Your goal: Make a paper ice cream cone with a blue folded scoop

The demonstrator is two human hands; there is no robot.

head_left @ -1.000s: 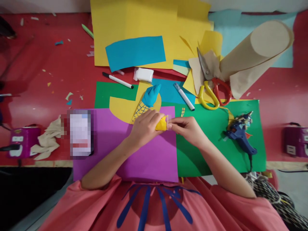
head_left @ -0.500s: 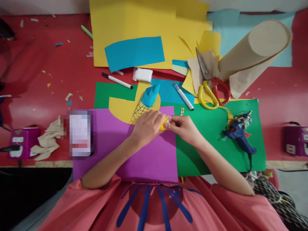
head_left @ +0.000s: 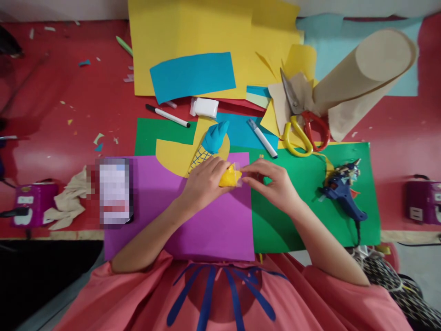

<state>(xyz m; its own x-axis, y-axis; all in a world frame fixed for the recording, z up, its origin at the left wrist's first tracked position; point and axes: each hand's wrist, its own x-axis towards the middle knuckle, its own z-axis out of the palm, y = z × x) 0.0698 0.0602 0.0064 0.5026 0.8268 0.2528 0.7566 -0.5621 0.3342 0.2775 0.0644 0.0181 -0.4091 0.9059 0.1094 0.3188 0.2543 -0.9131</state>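
My left hand (head_left: 204, 180) is closed around a lump of yellow modelling clay (head_left: 228, 177) in a clear plastic wrapper (head_left: 238, 171). At the wrapper's right edge, the thumb and forefinger of my right hand (head_left: 270, 181) are parted; I cannot tell whether they touch it. Just beyond my left hand lies an ice-cream cone shape, with a blue clay swirl (head_left: 213, 138) on top and a yellow cone (head_left: 199, 159) drawn with dark crossing lines. My left hand covers the cone's lower end.
Purple sheet (head_left: 206, 230) and green sheet (head_left: 285, 220) lie under my hands. Scissors (head_left: 299, 133) and a glue gun (head_left: 346, 197) are on the right. Two markers (head_left: 168, 116) (head_left: 263, 139) and a white wrapped block (head_left: 206, 107) lie beyond. A phone-like object (head_left: 115, 191), blurred, sits left.
My right hand's thumb and forefinger have parted from their pinch at the wrapper. My left hand has shifted slightly left and nearer, and more of the yellow clay shows.
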